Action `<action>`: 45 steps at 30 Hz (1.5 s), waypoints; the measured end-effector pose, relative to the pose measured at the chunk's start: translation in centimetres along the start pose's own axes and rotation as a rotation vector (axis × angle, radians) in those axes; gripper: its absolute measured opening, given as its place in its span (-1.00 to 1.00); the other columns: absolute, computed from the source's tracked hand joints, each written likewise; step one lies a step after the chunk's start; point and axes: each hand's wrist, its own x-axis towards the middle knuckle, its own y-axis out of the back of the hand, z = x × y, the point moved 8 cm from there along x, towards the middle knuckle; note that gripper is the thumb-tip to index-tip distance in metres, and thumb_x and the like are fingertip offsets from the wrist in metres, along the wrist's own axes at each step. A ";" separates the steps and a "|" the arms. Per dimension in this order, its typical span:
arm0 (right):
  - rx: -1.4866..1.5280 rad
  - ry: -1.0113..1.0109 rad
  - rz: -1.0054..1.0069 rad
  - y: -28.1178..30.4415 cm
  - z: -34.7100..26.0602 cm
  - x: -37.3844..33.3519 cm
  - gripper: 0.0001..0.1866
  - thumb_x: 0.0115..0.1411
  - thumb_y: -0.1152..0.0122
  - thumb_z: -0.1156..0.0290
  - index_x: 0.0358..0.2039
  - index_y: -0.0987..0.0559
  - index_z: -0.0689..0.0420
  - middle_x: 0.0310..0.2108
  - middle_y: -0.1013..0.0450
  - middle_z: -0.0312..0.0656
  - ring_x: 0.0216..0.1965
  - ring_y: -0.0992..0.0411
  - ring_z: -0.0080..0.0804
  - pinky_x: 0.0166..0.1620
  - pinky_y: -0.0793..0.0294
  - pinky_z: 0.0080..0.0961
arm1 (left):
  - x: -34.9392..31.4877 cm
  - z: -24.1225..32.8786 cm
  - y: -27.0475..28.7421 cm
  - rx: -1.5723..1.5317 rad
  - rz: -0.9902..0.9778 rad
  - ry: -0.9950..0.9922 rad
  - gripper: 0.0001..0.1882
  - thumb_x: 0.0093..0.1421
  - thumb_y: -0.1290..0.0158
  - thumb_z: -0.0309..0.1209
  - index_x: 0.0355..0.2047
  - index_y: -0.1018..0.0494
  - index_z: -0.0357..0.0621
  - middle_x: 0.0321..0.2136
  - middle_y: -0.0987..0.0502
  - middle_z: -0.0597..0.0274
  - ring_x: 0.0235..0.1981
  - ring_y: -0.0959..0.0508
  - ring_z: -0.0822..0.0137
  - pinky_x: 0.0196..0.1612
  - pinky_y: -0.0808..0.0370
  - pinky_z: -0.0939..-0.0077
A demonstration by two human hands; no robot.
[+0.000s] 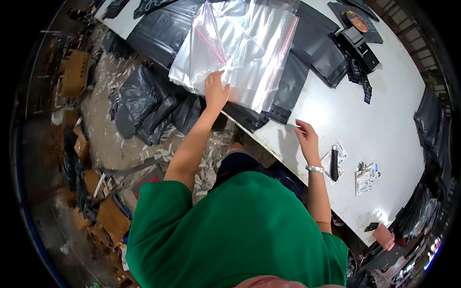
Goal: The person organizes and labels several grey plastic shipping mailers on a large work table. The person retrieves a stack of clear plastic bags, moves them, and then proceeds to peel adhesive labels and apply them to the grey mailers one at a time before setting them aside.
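Note:
My left hand (217,91) lies at the near edge of a stack of clear plastic bags (254,53), its fingers stretched out over the film. The bags are shiny, with pinkish-red strips, and rest on black plastic packages (293,79). To the right, my right hand (308,139) is held over the white table (379,125) near its front edge. Its fingers are slightly bent and apart, with nothing in them. Beside that wrist, which wears a silver bracelet (314,169), a black-handled tool (334,163) lies on white printed labels (341,152).
More labels held by a metal clip (367,178) lie farther right. A black device (359,48) and dark printed strips (361,79) sit at the back right. Black plastic bags (144,101) and paper scraps cover the floor left of the table, with cardboard boxes (75,74) beyond.

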 end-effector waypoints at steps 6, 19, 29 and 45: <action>-0.441 0.178 0.240 -8.2 -4.6 8.3 -0.60 -0.03 -0.16 0.41 -0.11 -0.43 0.13 -0.05 -0.28 0.00 -0.09 -0.30 -0.13 -0.04 -0.30 -0.34 | 5.9 -3.3 -4.1 0.162 -0.391 -0.043 -0.47 -0.10 -0.06 -0.34 -0.06 -0.23 -0.09 -0.12 -0.30 0.08 -0.13 -0.33 0.10 -0.18 -0.36 0.22; -0.886 0.097 0.141 -17.4 -6.2 9.1 -0.47 -0.10 -0.21 0.43 -0.03 -0.37 -0.03 0.15 -0.06 -0.05 0.14 -0.05 -0.06 0.08 -0.16 -0.24 | 2.3 -10.8 1.9 -0.550 -0.442 -0.188 -0.57 -0.08 -0.04 -0.54 -0.12 -0.32 -0.22 -0.08 -0.31 0.01 -0.06 -0.31 0.06 -0.01 -0.26 0.29; -0.820 0.059 0.124 -16.9 -5.8 9.3 -0.53 -0.07 -0.14 0.54 -0.07 -0.41 0.00 0.12 -0.09 0.00 0.12 -0.09 -0.04 0.11 -0.15 -0.27 | 4.5 -14.6 0.6 -0.101 -0.350 -0.097 -0.55 -0.02 0.06 -0.54 -0.04 -0.28 -0.23 0.12 -0.04 -0.08 -0.11 -0.30 0.09 -0.16 -0.36 0.33; -0.802 0.109 0.108 -17.1 -6.2 7.8 -0.59 -0.07 -0.13 0.49 -0.12 -0.46 0.01 0.07 -0.16 0.01 0.05 -0.15 -0.03 0.05 -0.18 -0.25 | 7.6 -11.5 4.0 -0.192 -0.224 -0.217 -0.43 -0.06 -0.07 -0.37 0.03 -0.26 0.03 0.04 -0.16 -0.05 0.10 -0.10 -0.06 0.09 -0.04 0.05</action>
